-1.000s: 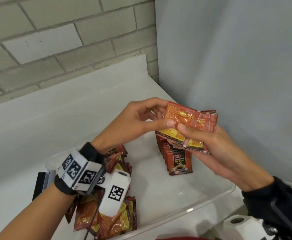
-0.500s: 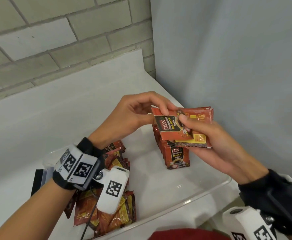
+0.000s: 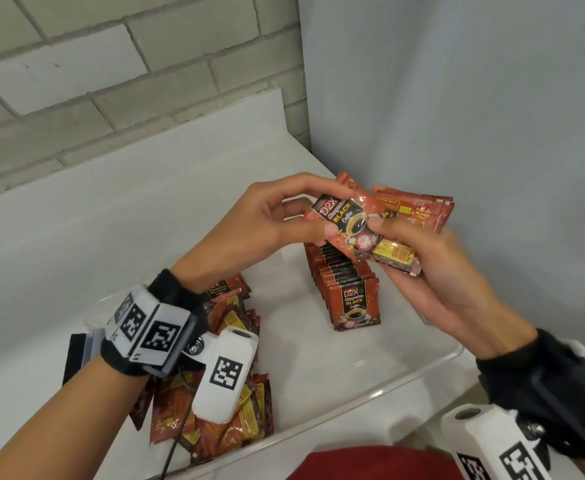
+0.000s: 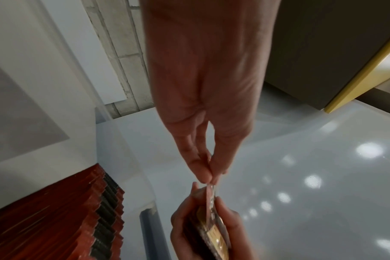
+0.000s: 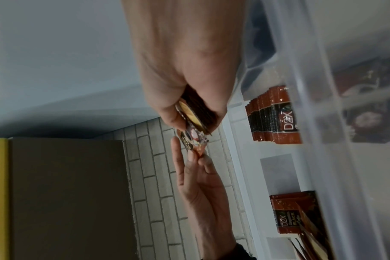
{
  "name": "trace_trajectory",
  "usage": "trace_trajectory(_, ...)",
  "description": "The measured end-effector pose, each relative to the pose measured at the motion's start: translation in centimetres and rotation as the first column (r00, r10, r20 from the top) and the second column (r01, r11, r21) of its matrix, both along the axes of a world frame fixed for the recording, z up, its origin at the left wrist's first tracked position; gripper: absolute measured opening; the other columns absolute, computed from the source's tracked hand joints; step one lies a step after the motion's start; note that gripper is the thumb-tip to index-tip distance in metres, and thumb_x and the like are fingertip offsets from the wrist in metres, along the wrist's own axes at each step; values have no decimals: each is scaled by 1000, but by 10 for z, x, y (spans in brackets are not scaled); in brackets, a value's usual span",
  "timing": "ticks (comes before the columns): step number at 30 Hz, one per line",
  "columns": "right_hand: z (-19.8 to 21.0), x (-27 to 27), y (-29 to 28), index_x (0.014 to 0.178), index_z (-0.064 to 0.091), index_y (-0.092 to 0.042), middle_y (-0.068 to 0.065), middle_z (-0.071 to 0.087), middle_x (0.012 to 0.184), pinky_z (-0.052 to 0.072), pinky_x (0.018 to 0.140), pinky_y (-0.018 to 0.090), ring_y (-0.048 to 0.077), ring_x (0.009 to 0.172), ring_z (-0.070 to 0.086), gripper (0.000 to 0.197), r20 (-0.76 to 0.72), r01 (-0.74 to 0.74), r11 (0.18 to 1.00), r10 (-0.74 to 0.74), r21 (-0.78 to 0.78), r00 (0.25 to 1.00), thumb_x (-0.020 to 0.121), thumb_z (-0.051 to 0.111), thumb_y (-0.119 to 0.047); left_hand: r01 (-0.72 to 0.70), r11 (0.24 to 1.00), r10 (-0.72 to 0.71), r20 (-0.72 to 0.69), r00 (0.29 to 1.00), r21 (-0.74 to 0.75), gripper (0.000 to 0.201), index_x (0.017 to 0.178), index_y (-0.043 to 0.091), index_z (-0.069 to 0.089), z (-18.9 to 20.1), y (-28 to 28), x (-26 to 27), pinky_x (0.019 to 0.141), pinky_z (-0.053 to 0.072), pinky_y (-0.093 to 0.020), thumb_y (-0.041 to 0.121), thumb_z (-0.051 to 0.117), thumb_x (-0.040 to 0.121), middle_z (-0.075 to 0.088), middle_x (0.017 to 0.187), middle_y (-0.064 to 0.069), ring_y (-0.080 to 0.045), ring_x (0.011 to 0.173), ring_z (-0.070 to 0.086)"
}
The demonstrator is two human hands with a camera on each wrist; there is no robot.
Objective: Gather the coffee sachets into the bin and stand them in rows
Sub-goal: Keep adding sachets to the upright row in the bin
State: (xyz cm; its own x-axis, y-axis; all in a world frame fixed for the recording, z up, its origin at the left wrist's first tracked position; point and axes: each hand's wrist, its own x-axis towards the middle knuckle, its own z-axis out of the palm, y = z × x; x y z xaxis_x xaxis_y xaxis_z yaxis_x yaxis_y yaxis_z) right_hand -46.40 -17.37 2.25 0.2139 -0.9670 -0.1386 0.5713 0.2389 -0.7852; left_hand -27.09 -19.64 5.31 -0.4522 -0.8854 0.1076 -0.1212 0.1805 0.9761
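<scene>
Many loose coffee sachets (image 3: 214, 424) lie heaped at the near-left end of the clear bin (image 3: 381, 396). Farther in, a standing row (image 3: 344, 285) fills its right side. Above it, the right hand (image 3: 433, 271) grips a sachet stack (image 3: 412, 209); the left hand (image 3: 266, 223) pinches the top sachet (image 3: 344, 220).

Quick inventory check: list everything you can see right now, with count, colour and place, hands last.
top sachet: one, red-black, face up on the stack, pinched by both hands.
held stack: several, red-yellow, in the right hand above the bin.
standing row: many, red-black, upright at the bin's far right.
loose pile: many, red-yellow, lying at the bin's left end.
bin: one, clear plastic, on the white counter.
left hand: pinches the top sachet's left end.
right hand: grips the held stack.
</scene>
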Motion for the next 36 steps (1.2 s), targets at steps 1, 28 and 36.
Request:
trace_trajectory(1, 0, 0, 0, 129, 51, -9, 11, 71, 112, 55, 91, 34, 26, 102, 69, 55, -6, 10, 1000, -10, -2, 1000, 75, 64, -7, -3, 1000, 3, 1, 1000, 4, 33, 111, 11, 65, 0, 0, 0, 75, 54, -24, 4, 69, 80, 67, 114, -8, -20, 100, 67)
trace_trajectory(28, -2, -3, 0, 93, 62, -19, 1, 61, 80, 49, 94, 36, 16, 81, 62, 18, 51, 176, 983, -174, -47, 983, 77, 71, -22, 650, 753, -358, 762, 540, -107, 38, 123, 14, 66, -44, 5, -20, 69, 34, -11, 9, 69, 86, 46, 87, -3, 1, 73, 37)
trace_trajectory(36, -1, -1, 1, 112, 60, -16, 0, 66, 82, 52, 94, 35, 15, 82, 65, 39, 10, 183, 983, -183, -27, 983, 75, 71, -23, 672, 626, -115, 807, 580, -395, 29, 113, 9, 71, -51, 12, -26, 52, 36, -30, 4, 68, 84, 38, 81, -1, -12, 69, 35)
